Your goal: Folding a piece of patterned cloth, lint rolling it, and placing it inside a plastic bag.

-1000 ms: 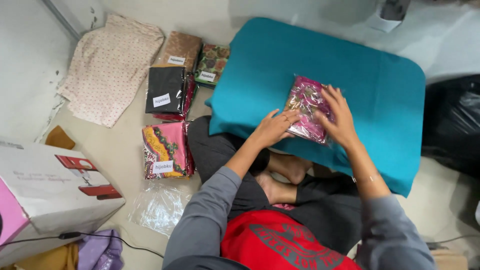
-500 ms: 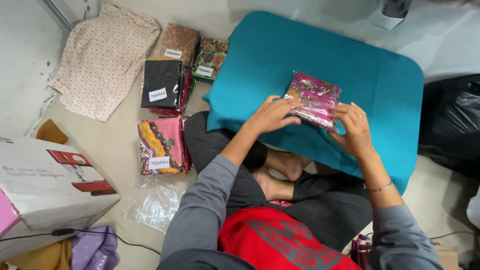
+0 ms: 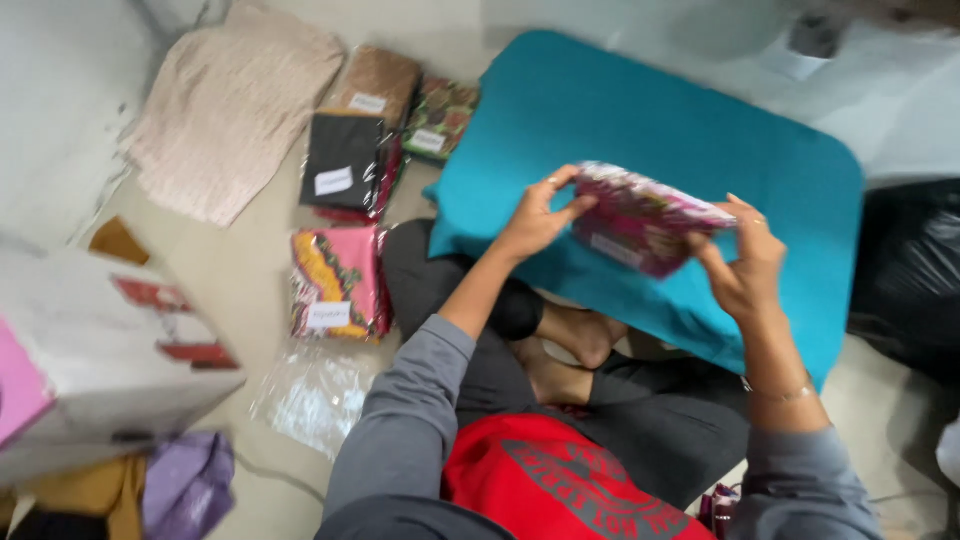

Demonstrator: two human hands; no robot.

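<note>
Two hands, left hand (image 3: 535, 215) and right hand (image 3: 745, 262), each closed on one end, hold a clear-bagged pink patterned fabric packet (image 3: 640, 218) lifted above the teal cushion (image 3: 650, 110).

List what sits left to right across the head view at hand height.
White cardboard box → pink-and-yellow patterned fabric packet in clear plastic → left hand → magenta patterned fabric packet, held by both hands → right hand → black plastic bag.
</note>
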